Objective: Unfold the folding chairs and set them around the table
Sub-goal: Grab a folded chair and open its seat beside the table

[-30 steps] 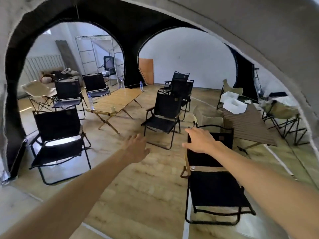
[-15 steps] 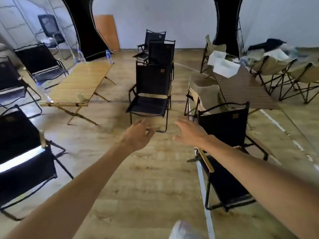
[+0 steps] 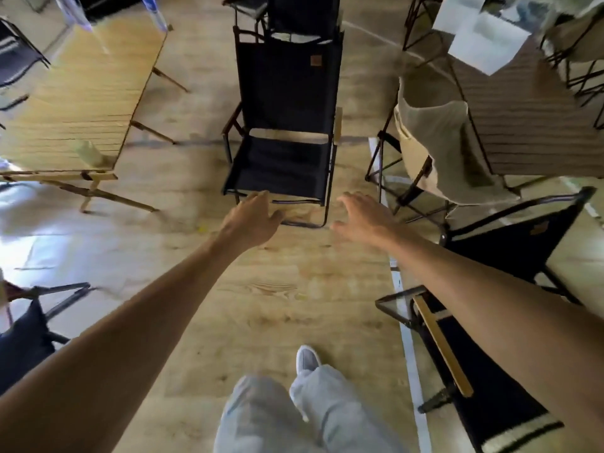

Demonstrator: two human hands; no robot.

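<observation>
A black unfolded folding chair (image 3: pixel 284 125) stands on the wooden floor straight ahead, its seat facing me. My left hand (image 3: pixel 253 220) is stretched out with fingers apart, just short of the seat's front left corner. My right hand (image 3: pixel 362 217) reaches out the same way, off the seat's front right corner, holding nothing. A light wooden slatted table (image 3: pixel 78 103) stands to the left of the chair. Another black chair (image 3: pixel 490 338) with a wooden armrest sits under my right forearm.
A beige fabric chair (image 3: pixel 438 145) stands to the right, beside a dark slatted table (image 3: pixel 529 125) with white boxes (image 3: pixel 483 37). A black chair (image 3: pixel 23 335) pokes in at the lower left. More black chairs stand behind the middle one. My grey trouser legs and shoe (image 3: pixel 307 358) show below.
I have walked forward and my view has tipped down. My right hand has come off the back of the chair on my right; both hands now reach toward the middle chair.
</observation>
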